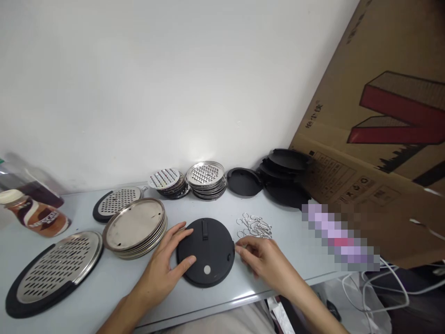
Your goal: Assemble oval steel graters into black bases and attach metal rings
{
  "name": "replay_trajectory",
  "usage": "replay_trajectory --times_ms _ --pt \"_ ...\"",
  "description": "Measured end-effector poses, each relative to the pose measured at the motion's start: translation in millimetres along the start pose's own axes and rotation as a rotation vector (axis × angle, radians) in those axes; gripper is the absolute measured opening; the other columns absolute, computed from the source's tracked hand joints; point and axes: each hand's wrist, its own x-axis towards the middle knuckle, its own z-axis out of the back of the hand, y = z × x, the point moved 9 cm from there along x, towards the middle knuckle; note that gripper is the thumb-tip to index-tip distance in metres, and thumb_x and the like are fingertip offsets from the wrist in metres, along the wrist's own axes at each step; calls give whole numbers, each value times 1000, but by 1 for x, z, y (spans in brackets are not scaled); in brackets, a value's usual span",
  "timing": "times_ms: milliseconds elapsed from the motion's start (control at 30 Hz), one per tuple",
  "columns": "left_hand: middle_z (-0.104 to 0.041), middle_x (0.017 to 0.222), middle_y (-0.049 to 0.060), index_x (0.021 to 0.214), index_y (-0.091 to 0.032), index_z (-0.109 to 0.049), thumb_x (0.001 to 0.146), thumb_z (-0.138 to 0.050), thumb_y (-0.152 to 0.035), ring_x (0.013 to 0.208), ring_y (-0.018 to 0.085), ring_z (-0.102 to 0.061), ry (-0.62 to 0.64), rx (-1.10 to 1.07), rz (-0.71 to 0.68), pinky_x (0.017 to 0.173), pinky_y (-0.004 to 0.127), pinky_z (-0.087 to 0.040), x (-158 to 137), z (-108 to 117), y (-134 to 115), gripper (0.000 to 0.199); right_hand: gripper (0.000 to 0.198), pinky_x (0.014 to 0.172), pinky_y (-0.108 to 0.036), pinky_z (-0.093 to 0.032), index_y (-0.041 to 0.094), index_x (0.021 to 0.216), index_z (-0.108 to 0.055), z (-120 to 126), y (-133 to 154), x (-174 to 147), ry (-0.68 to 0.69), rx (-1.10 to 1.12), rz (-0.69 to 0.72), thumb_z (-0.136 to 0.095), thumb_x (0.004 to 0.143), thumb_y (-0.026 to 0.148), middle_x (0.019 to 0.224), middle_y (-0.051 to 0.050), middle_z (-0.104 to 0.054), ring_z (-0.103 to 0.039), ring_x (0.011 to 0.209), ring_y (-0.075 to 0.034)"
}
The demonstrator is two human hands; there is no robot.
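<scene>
Bracing the black round disc point(212, 250) flat against the counter point(295, 239) suits this step; it lies at the near centre, between both hands. The left grip point(163, 263) is loosely spread, thumb on the disc's top face, fingers at its left edge; light, even pressure there should keep it from turning. The right grip point(262, 256) is pinched small at the right edge; whether it clasps anything I cannot tell, and short, straight fingertip movements would be kindest to the rim. The disc looks like matte plastic, with a raised strap-like tab point(205, 230) and a pale round spot point(207, 269). Just beyond the right grip lie shiny looped wire pieces point(256, 227); left, smooth stacked metal discs point(137, 222); far, rough-toothed grater plates point(206, 174).
</scene>
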Motion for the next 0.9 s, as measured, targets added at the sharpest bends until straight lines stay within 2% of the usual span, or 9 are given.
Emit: replay_trajectory --times_ms 100,167,267,400,667,800,900 --pt "-38 148 4 133 -35 -49 91 -55 -34 136 28 -40 11 37 -5 111 50 -35 0 0 -3 42 25 68 -27 -43 18 97 -70 28 -8 15 -180 -164 -3 -49 90 29 76 -4 -69 -63 72 -19" --pt "-38 148 5 132 -34 -50 92 -53 -34 135 28 -40 14 44 -6 111 50 -35 0 -1 -3 40 23 72 -27 -41 17 98 -69 39 -11 29 -233 -305 -17 -50 86 21 87 -7 -70 -63 81 -20" --pt "-38 147 5 131 -34 -51 93 -52 -34 135 28 -40 24 56 -3 111 50 -35 0 -2 -2 38 23 70 -27 -39 16 95 -67 38 -13 48 -177 -468 -41 -50 79 11 92 -9 -69 -62 82 -21" --pt "-38 147 4 131 -34 -51 93 -52 -35 135 27 -40 37 63 -2 111 50 -34 -1 -4 -1 38 31 64 -27 -35 16 101 -65 25 -9 59 -85 -556 -58 -51 75 6 91 -11 -68 -62 80 -22" --pt "-43 145 4 128 -35 -55 90 -55 -33 132 27 -45 2 72 -7 109 48 -39 0 -2 -2 37 32 65 -25 -37 16 105 -66 2 4 74 -19 -501 13 -47 81 6 96 -11 -69 -63 85 -22" --pt "-45 144 5 127 -33 -57 90 -55 -31 131 28 -46 -4 86 -30 108 48 -40 0 -2 -4 37 33 71 -23 -39 16 104 -69 -1 10 96 58 -477 95 -52 79 5 97 -10 -71 -64 89 -20" --pt "-43 145 5 127 -33 -57 91 -54 -31 131 28 -46 14 107 -30 108 48 -40 -3 -2 -4 37 30 68 -22 -39 15 101 -70 3 12 106 102 -466 126 -56 76 7 94 -8 -72 -64 85 -20"
